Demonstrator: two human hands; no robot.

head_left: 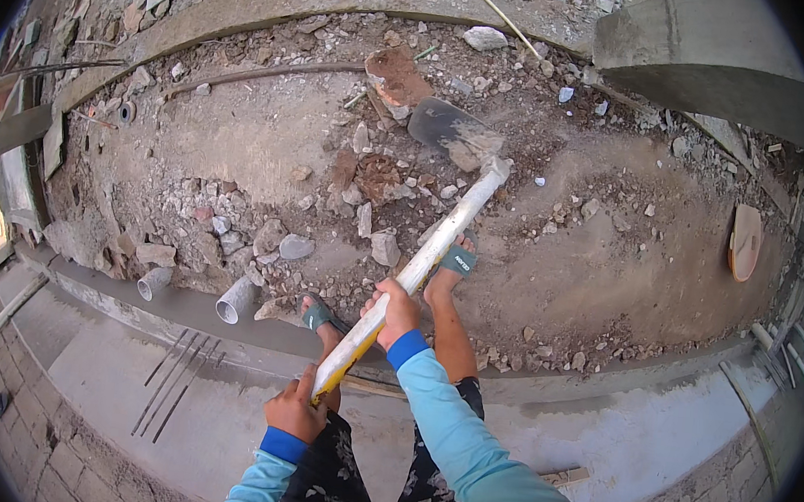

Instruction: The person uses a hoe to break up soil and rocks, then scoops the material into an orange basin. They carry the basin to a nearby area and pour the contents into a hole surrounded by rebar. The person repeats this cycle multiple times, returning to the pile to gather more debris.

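Note:
Both my hands grip the thick white-and-yellow handle of a hoe (455,219), which slants away to the upper right. My left hand (296,408) is closed around the near, yellow end of the handle. Farther up, my right hand (397,314) wraps around it about midway. The hoe's wide dark blade (451,131), smeared with grey dirt, is at the far end, over rubble and beside a reddish-brown broken chunk (396,76). My sandalled feet stand on the dirt on either side of the handle.
Two white pipe ends (236,301) stick out near the wall edge on the left. Rusty rods (176,379) rise from the concrete ledge (623,452). Stones (295,246) lie scattered over the dirt. A concrete block (706,58) stands far right, and an orange-rimmed piece (745,243) at right.

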